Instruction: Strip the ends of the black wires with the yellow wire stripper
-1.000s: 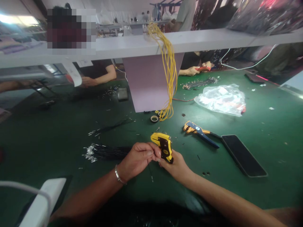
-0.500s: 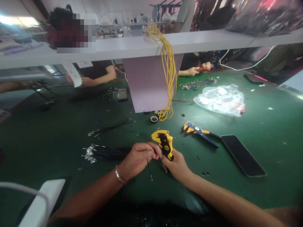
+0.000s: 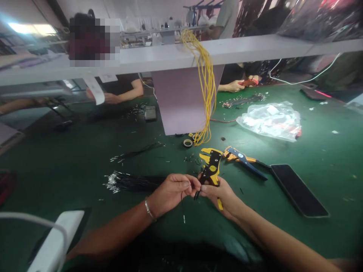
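pliers (image 3: 212,166), yellow and black: location and condition?

– gripped in the right hand (image 3: 225,194), over the green table (image 3: 70,162). jaws stand apart, directed to the left. handles are spread; the yellow one shows below the hand.

– left hand (image 3: 172,189)?

– thumb and fingers closed, pinching a thin black wire (image 3: 182,207). its free end hangs below the hand and carries a pale tip. fingertips of both hands are very close; whether they touch, i cannot tell.

– items to the left?

– one bundle of black wires (image 3: 138,182), pale tips facing left, partly hidden by the left hand. a smaller bunch (image 3: 138,152) lies beyond it.

– to the right?

– blue and orange pliers (image 3: 239,155) lie on the table, one handle reaching a phone (image 3: 299,190). a clear plastic bag (image 3: 270,120) sits farther back.

– ahead of the hands?

– a tape roll (image 3: 187,147), just beside the lower end of yellow wires (image 3: 208,85) that hang from a white shelf (image 3: 159,60). across the table, a co-worker's hand (image 3: 236,86) holds a red tool (image 3: 249,82).
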Demonstrator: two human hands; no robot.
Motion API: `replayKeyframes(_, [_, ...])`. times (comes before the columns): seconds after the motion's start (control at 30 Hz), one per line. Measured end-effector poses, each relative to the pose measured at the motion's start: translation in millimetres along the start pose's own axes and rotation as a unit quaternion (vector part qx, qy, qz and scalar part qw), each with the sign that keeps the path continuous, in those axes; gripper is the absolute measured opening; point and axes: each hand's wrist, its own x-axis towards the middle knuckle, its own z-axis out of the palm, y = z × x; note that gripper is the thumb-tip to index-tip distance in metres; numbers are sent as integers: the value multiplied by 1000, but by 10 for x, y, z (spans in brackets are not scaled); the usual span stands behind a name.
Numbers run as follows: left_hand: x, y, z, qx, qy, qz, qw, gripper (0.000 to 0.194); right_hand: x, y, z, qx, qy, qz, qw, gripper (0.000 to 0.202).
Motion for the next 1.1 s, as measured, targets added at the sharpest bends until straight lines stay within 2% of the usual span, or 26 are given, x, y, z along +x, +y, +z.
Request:
replayKeyframes(0.2, [-15, -33, 13, -2, 15, -27, 1000, 13, -7, 6, -31, -5, 27, -2, 1000, 44])
replayKeyframes(0.57, [-4, -78, 12, -17, 20, -27, 999, 13, 41, 32, -70, -31, 61, -11, 998, 43])
replayKeyframes(0.73, [0, -93, 8, -11, 28, -23, 999, 12, 38, 59, -71, -21, 58, 0, 998, 44])
replayKeyframes(0.9, [2, -89, 23, 17, 60, -21, 998, 9, 32, 112, -76, -18, 41, 19, 999, 39])
replayKeyframes(1.1, [13, -110, 14, 87, 86, 10, 992, 8, 42, 92, -74, -21, 33, -6, 999, 32])
